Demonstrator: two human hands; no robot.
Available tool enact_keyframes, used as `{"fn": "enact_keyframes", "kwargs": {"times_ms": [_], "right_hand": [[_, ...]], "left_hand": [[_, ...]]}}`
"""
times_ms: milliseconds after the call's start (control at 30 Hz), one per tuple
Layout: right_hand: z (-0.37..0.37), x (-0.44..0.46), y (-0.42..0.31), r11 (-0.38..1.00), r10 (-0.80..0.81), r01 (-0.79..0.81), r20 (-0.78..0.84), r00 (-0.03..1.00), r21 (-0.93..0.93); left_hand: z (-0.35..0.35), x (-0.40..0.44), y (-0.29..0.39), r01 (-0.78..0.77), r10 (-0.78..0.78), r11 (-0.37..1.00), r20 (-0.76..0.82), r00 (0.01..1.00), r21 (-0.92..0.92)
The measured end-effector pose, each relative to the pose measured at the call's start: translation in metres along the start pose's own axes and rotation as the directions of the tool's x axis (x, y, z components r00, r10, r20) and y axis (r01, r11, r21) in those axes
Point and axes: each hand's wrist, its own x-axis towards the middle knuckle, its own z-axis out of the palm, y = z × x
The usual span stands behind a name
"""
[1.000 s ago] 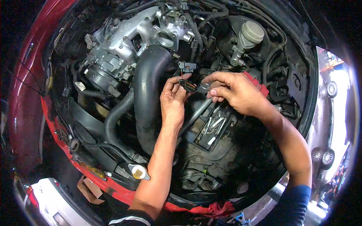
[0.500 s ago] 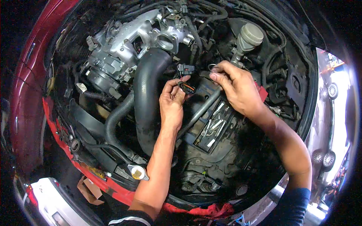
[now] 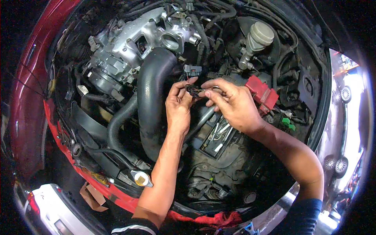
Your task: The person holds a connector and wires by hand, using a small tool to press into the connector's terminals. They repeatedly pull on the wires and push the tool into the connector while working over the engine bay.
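Observation:
In the middle of the engine bay, my left hand point(image 3: 179, 98) pinches a small black connector point(image 3: 192, 90) between thumb and fingers. Close on its right, my right hand point(image 3: 231, 100) grips a thin metal pick point(image 3: 200, 90), whose tip reaches the connector's face. The tip itself is too small to make out. Just above the connector is a grey plug point(image 3: 192, 70) with wires. A thick black hose point(image 3: 150, 98) curves down to the left of my left hand. Beneath my right hand lies a tray point(image 3: 213, 154) of small metal tools.
A silver intake manifold point(image 3: 135, 33) fills the upper left. At the upper right is a fluid reservoir point(image 3: 261, 34), with a red cover point(image 3: 262, 94) below it. A round metal cap point(image 3: 141, 179) sits beside my left forearm. Red cloth point(image 3: 219, 219) lies on the front edge.
My right hand first drew away up and right with the pick, then came back down-left to the connector. My left hand has stayed nearly still, holding the connector. The red cover shows more fully.

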Motion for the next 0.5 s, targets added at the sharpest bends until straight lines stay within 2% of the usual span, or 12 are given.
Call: {"fn": "enact_keyframes", "kwargs": {"times_ms": [67,167,267,367,500], "right_hand": [[0.000,-0.001,-0.002,0.990,-0.071,0.070,0.000,0.998,-0.125],[0.001,-0.002,0.000,0.964,-0.071,0.079,0.040,0.997,-0.255],[0.006,-0.004,0.009,0.905,-0.251,0.245,0.028,0.968,-0.348],[0.007,-0.005,0.009,0.867,-0.284,0.280,0.052,0.957,-0.413],[0.007,-0.005,0.009,0.880,-0.290,0.282,0.040,0.956,-0.383]], "left_hand": [[-0.003,0.002,-0.002,-0.012,0.013,1.000,0.011,1.000,-0.013],[-0.003,0.001,-0.003,-0.009,0.009,1.000,-0.002,1.000,-0.017],[-0.003,0.001,-0.003,-0.005,0.005,1.000,-0.005,1.000,-0.029],[-0.004,0.001,-0.002,-0.002,0.002,1.000,-0.006,1.000,-0.017],[-0.001,0.001,-0.004,-0.028,0.028,0.999,-0.007,1.000,-0.036]]}}
